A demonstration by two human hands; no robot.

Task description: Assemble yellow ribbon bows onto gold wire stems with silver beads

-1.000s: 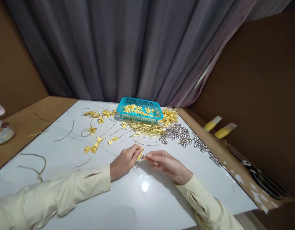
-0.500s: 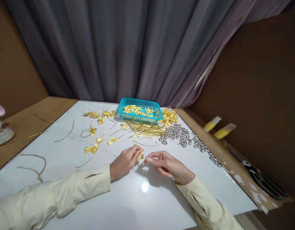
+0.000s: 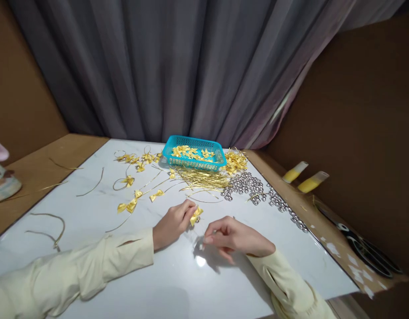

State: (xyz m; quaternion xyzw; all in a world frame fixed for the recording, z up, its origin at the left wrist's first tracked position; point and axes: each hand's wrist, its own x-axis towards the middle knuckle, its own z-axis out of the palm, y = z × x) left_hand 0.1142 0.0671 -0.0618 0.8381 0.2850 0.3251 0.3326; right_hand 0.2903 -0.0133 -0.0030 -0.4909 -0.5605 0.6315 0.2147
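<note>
My left hand [image 3: 175, 223] pinches a yellow satin ribbon bow [image 3: 196, 215] above the white table. A small shiny silver ball [image 3: 198, 219] hangs at the bow's lower edge. To the right and nearer to me is my right hand [image 3: 229, 237], its thumb and index finger pressed together. Whatever those fingertips hold, if anything, is too fine to make out. Several yellow bows [image 3: 127, 206], some on gold cord, lie left of my left hand. Beyond the hands is a bundle of gold cords [image 3: 206, 179], beside a spread of small silver balls [image 3: 246, 184].
A turquoise basket [image 3: 221, 156] with yellow bows stands at the back, a heap of bows on gold cord [image 3: 236, 161] beside it. Black-handled scissors [image 3: 360, 243] and two yellow-filled tubes [image 3: 312, 181] lie on the right. Loose cord [image 3: 60, 230] lies at the left.
My right hand has drawn back from the bow, toward me and slightly right. My left hand stays in place, and more of the bow shows now.
</note>
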